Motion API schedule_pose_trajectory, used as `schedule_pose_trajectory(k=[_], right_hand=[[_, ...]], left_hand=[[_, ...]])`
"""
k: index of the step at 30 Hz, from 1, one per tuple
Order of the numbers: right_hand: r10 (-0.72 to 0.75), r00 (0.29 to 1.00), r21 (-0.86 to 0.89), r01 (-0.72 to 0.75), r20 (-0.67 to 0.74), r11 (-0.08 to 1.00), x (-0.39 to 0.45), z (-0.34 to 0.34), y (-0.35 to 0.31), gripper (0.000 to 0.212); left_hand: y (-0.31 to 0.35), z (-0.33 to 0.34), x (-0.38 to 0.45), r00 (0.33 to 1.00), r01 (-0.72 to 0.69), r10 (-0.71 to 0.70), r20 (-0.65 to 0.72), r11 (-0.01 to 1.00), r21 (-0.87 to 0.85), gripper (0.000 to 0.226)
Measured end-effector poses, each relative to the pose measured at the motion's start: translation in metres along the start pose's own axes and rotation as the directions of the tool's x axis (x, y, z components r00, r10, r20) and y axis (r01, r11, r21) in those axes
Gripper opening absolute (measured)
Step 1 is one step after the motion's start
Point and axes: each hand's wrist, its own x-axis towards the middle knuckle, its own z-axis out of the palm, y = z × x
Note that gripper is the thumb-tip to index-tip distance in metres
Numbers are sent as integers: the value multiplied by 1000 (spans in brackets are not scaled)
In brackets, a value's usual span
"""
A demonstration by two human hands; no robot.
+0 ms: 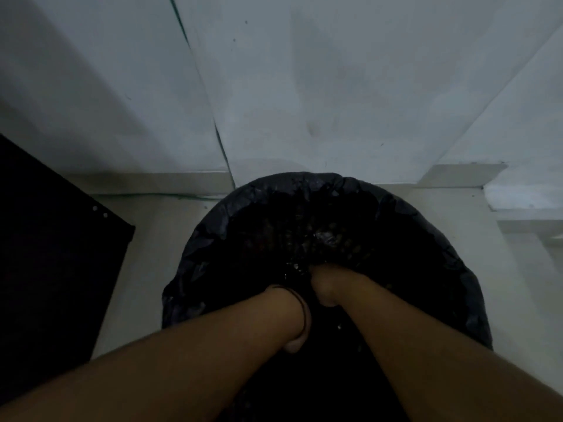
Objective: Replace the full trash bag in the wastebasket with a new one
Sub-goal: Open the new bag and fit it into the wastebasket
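A round wastebasket stands on the floor against the wall, with a black trash bag [210, 239] folded over its rim and hiding it. Both my forearms reach down into its dark inside. My left hand [294, 344], with a dark band on the wrist, bends down into the bag and its fingers are hidden in the dark. My right hand [326, 286] is curled like a fist beside a shiny bunch of black plastic [297, 268] near the middle of the bag. What lies inside the bag is too dark to make out.
A dark flat panel [54, 254] lies at the left, close to the basket. A thin cable [222, 147] runs down the pale wall to the skirting behind the basket. A wall corner and step [493, 190] jut out at the right.
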Motion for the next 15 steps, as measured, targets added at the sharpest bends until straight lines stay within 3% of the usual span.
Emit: schedule_pose_trajectory(k=[2, 5, 7, 10, 12, 15], right_hand=[[20, 998, 28, -22, 58, 999, -21, -10, -11, 56], [-56, 995, 20, 54, 86, 998, -62, -13, -27, 50], [-145, 979, -26, 150, 146, 988, -89, 5, -30, 50], [-263, 935, -42, 281, 239, 959, -131, 43, -30, 57], [-244, 939, -41, 261, 241, 965, -139, 68, -25, 62], [-69, 966, -91, 95, 250, 991, -152, 78, -16, 60]], left_hand=[[5, -2, -18, 984, 25, -2, -179, 992, 124, 42], [8, 18, -53, 931, 131, -149, -332, 988, -79, 39], [4, 36, -78, 937, 173, -211, -280, 973, -155, 39], [1, 59, -98, 946, 227, -265, -188, 953, -202, 60], [-1, 73, -104, 938, 268, -298, -176, 947, -175, 68], [0, 90, -117, 881, 238, -293, -371, 953, -187, 60]])
